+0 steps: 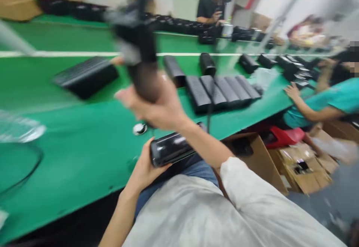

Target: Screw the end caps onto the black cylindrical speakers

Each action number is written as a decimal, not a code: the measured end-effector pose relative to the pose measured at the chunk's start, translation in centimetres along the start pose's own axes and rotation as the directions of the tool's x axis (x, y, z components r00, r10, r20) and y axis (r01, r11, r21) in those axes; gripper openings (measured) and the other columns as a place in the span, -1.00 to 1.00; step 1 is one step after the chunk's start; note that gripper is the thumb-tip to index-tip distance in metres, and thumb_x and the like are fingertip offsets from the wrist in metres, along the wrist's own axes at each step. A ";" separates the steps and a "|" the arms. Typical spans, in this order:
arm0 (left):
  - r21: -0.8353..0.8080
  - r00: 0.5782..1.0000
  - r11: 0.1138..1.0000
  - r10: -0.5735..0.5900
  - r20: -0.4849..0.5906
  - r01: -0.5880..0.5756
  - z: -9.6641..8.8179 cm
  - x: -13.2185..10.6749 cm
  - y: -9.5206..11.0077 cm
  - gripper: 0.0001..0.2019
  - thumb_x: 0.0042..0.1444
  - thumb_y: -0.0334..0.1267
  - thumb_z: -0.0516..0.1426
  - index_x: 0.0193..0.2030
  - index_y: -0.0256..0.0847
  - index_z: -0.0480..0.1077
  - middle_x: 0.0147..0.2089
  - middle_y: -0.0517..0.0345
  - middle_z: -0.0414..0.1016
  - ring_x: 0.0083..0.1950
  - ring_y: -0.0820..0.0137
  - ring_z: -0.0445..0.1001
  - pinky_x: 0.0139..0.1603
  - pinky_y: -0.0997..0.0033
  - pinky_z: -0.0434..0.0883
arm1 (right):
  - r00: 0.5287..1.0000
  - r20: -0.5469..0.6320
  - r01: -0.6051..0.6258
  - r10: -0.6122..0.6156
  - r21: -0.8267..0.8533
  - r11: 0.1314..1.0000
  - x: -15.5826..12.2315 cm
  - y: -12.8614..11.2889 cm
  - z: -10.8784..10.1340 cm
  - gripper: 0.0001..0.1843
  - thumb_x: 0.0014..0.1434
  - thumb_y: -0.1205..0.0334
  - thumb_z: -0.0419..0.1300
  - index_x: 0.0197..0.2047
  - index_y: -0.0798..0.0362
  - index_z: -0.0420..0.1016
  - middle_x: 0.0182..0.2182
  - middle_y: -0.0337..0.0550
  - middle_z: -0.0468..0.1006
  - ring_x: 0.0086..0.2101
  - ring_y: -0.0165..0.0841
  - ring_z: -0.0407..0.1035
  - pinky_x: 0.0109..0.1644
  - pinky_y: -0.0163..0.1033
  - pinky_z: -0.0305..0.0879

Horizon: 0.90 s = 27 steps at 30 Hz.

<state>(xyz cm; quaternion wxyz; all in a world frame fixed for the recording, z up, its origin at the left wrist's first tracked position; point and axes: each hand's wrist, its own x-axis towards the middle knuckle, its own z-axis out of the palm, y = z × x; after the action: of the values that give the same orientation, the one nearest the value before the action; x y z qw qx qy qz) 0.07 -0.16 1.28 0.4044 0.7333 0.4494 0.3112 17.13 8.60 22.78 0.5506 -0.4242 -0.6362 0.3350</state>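
Though blurred, black case point(141, 52) in right hand point(157, 104); glossy case point(171, 149) in left hand point(144, 166).

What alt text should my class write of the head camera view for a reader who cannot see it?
A person's left hand holds a glossy black case while the raised right hand grips a blurred black object. Rows of black cases lie on a green workbench beside a co-worker in a teal shirt.

A glossy black oblong case point(171, 149) sits tilted at lower centre of the frame; a motion-blurred black object point(137, 43) stands upright above it, upper centre.
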 end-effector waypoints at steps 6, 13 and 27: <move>-0.007 0.999 0.999 0.047 -0.009 -0.047 0.0 -0.6 -0.1 0.25 0.17 -0.01 0.55 0.80 -0.04 -0.11 0.73 -0.34 0.21 0.74 -0.23 0.31 0.75 -0.33 0.32 | 0.879 -0.351 0.384 -0.323 0.118 0.916 6.8 5.2 -2.4 -0.28 0.24 -0.61 0.34 0.15 -0.29 0.31 -0.41 -0.40 0.34 -0.54 -0.35 0.14 -0.44 -0.11 0.18; -0.023 0.996 0.996 0.084 0.008 -0.084 0.1 -0.9 -0.1 0.32 0.18 0.03 0.56 0.84 0.03 -0.19 0.73 -0.33 0.21 0.74 -0.27 0.30 0.73 -0.38 0.34 | 0.882 -0.274 0.410 -0.384 0.042 0.911 8.4 8.6 -2.6 -0.24 0.28 -0.68 0.26 0.21 -0.33 0.25 -0.16 -0.26 0.53 -0.46 -0.33 0.22 -0.34 -0.08 0.17; -0.036 0.993 0.993 0.113 0.011 -0.113 0.1 -0.7 0.3 0.34 0.20 0.00 0.56 0.85 0.11 -0.24 0.75 -0.27 0.20 0.75 -0.28 0.28 0.71 -0.37 0.38 | 0.818 -0.334 0.477 -0.468 -0.062 0.877 6.9 6.8 -1.6 -0.46 0.41 -0.43 0.28 0.18 -0.30 0.28 0.16 -0.23 0.58 -0.55 -0.43 0.09 -0.47 -0.07 0.12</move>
<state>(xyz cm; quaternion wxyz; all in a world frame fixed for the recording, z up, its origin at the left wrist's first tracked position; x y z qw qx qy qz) 0.03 -0.98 1.44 0.4019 0.7524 0.3988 0.3366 19.64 17.61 19.84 0.7225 -0.2975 -0.6128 0.1179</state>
